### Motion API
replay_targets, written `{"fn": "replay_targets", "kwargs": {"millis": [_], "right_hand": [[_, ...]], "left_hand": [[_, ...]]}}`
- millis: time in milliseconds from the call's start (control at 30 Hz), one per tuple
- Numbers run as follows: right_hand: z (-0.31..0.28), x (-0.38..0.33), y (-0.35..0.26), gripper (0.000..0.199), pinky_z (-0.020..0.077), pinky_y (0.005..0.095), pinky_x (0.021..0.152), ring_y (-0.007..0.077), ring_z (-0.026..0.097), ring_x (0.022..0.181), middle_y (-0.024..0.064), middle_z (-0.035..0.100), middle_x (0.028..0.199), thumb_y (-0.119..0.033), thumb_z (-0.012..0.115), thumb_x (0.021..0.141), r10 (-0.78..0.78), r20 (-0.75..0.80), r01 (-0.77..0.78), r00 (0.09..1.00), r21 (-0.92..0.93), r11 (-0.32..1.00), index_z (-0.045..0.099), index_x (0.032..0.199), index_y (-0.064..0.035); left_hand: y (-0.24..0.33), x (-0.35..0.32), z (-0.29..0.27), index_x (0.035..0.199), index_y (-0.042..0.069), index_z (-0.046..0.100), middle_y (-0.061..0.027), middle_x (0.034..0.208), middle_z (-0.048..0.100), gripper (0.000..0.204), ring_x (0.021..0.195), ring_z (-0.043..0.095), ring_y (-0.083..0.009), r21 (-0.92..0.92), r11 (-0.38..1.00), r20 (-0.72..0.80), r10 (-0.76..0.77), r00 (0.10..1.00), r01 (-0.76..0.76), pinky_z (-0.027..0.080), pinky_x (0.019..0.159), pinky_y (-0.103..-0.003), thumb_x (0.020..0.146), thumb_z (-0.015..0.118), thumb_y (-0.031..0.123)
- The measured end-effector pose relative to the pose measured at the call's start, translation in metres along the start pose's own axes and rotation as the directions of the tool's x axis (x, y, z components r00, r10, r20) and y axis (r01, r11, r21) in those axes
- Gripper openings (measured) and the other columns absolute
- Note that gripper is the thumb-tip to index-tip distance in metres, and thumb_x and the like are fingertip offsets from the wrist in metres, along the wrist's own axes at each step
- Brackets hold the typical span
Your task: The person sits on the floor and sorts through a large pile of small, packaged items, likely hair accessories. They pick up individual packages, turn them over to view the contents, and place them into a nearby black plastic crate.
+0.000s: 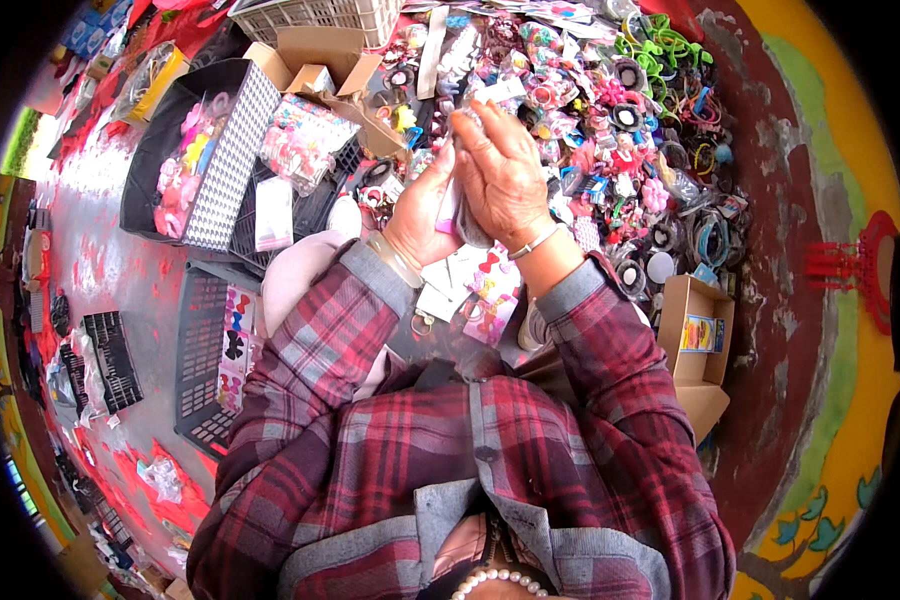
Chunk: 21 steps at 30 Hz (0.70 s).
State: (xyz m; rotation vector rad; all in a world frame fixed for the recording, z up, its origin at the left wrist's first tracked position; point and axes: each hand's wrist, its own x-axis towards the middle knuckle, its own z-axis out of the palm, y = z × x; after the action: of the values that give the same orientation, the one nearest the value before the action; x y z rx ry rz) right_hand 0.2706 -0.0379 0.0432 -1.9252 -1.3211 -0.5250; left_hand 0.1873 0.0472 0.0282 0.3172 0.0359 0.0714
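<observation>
My left hand (425, 215) and my right hand (507, 172) come together in front of my chest, palms facing. Pressed between them is a flat grey-and-white packet (472, 228); its lower end pokes out below my palms, with a bit of pink along one side. The fingers of my right hand lie over the packet and hide most of it, so its contents cannot be made out. Beneath my hands lie white cards (440, 300) and a card of coloured hair bows (492, 302).
A large heap of hair accessories (610, 130) spreads ahead and right. To the left stand a black fabric box (245, 150), an open cardboard box (365, 75), a bag of pink items (305, 140) and a grey plastic crate (205, 350). An open carton (678, 315) sits right.
</observation>
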Motion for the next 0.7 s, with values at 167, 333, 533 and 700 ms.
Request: {"fn": "replay_targets", "kwargs": {"millis": [167, 333, 533, 700], "right_hand": [[-0.002, 0.003, 0.019, 0.028, 0.0443, 0.0380, 0.082, 0.0330, 0.054, 0.096, 0.0167, 0.056, 0.102, -0.013, 0.053, 0.082, 0.098, -0.127, -0.093, 0.987, 0.051, 0.994, 0.057, 0.108, -0.0045], [0.013, -0.018, 0.093, 0.022, 0.0488, 0.0305, 0.065, 0.0195, 0.062, 0.071, 0.0093, 0.064, 0.079, -0.019, 0.049, 0.088, 0.722, 0.095, -0.640, 0.685, 0.552, 0.534, 0.060, 0.095, -0.0011], [-0.018, -0.019, 0.107, 0.057, 0.0504, 0.0284, 0.059, 0.0169, 0.060, 0.082, 0.0074, 0.061, 0.099, -0.049, 0.050, 0.084, 0.443, 0.689, -0.560, 0.574, 0.725, -0.401, 0.047, 0.121, -0.0060], [-0.048, -0.006, 0.066, 0.058, 0.0478, 0.0221, 0.063, 0.0126, 0.059, 0.079, 0.0058, 0.062, 0.098, -0.049, 0.055, 0.082, 0.223, 0.801, -0.766, 0.556, 0.598, -0.236, 0.050, 0.120, -0.0055]], "left_hand": [[-0.001, -0.002, -0.018, 0.122, 0.003, 0.044, -0.0130, 0.117, 0.052, 0.036, 0.109, 0.050, -0.0260, 0.000, 0.993, -0.109, -0.119, 0.987, 0.119, 0.036, 0.098, -0.042, 0.089, 0.044, 0.017], [0.020, -0.003, -0.037, 0.115, -0.002, 0.049, -0.0142, 0.106, 0.058, 0.031, 0.099, 0.057, -0.0254, 0.364, 0.931, -0.127, 0.081, 0.989, -0.030, 0.045, 0.089, -0.039, 0.085, 0.045, 0.006], [0.038, -0.011, -0.006, 0.119, 0.000, 0.046, -0.0118, 0.107, 0.057, 0.035, 0.097, 0.057, -0.0218, 0.187, 0.982, -0.110, -0.014, 0.994, 0.035, 0.047, 0.085, -0.036, 0.085, 0.047, 0.004], [0.039, -0.011, 0.003, 0.125, 0.000, 0.039, -0.0108, 0.113, 0.054, 0.041, 0.100, 0.055, -0.0191, 0.344, 0.939, -0.048, 0.041, 0.998, -0.022, 0.044, 0.087, -0.032, 0.086, 0.047, 0.005]]}}
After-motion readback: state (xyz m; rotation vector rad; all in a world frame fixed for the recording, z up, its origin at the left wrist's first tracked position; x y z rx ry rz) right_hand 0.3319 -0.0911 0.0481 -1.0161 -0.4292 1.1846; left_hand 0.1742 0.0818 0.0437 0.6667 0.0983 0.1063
